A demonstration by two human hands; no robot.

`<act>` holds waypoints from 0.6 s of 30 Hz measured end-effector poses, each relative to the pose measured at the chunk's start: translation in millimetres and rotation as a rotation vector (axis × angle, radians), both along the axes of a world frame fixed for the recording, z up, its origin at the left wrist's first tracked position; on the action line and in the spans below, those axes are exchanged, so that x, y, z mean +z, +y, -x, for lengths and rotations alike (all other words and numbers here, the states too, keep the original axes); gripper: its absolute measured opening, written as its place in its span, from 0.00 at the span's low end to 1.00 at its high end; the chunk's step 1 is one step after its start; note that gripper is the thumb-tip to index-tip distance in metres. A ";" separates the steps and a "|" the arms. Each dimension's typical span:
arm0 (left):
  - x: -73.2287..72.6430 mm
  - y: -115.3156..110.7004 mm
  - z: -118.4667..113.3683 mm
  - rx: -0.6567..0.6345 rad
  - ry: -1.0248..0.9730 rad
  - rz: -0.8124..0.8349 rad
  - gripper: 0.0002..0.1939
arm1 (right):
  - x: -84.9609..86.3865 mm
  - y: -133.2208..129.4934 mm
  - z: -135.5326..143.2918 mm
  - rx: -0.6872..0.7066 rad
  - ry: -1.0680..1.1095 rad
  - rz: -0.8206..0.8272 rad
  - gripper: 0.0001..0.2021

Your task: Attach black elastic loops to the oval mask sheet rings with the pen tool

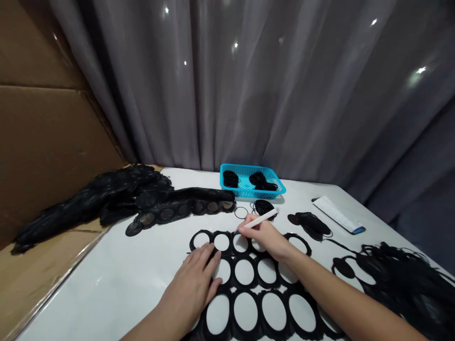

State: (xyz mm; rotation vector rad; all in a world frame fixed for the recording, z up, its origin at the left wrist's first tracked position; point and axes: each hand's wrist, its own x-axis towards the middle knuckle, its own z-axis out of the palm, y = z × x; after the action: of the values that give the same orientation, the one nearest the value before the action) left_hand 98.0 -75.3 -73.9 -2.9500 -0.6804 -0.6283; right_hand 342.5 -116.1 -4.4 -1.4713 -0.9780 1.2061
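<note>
A black sheet of joined rings (255,260), with rows of large round holes, lies flat on the white table (117,284). My left hand (195,277) rests on its left side, fingers stretched out and slightly apart. In my right hand (265,237) is a slim white pen-shaped tool (262,217), pinched close to its lower end. That end meets the sheet's far row, near the second and third holes; its exact tip is too small to make out. Just beyond my right hand lie a thin black ring (241,212) and a bundle of black rings (263,207).
A blue basket (253,194) holding black bundles stands at the back. Black netted material (103,194) is heaped on the left beside cardboard (46,123). On the right are black discs (313,224), a white packet (337,214) and a tangled black pile (408,284). A grey curtain (227,104) hangs behind.
</note>
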 end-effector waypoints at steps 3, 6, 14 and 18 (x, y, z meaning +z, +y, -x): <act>-4.3 0.4 0.7 -0.001 -0.009 -0.127 0.25 | -6.9 5.3 24.4 0.142 -0.250 0.033 0.07; -7.6 1.3 0.4 -0.008 0.001 -0.149 0.26 | -13.4 7.3 37.6 0.194 -0.368 0.014 0.07; -16.1 0.2 1.7 -0.020 -0.007 -0.065 0.26 | -13.7 6.0 36.6 0.226 -0.448 0.024 0.07; -14.5 0.6 0.7 -0.024 0.011 -0.062 0.27 | -19.1 -1.3 44.4 0.306 -0.649 -0.029 0.08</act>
State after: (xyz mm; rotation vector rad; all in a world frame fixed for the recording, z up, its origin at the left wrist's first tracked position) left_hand 97.3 -74.7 -88.4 -2.9064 -0.6137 -0.6231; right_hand 298.1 -117.5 -23.5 -1.7767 -1.6966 0.9163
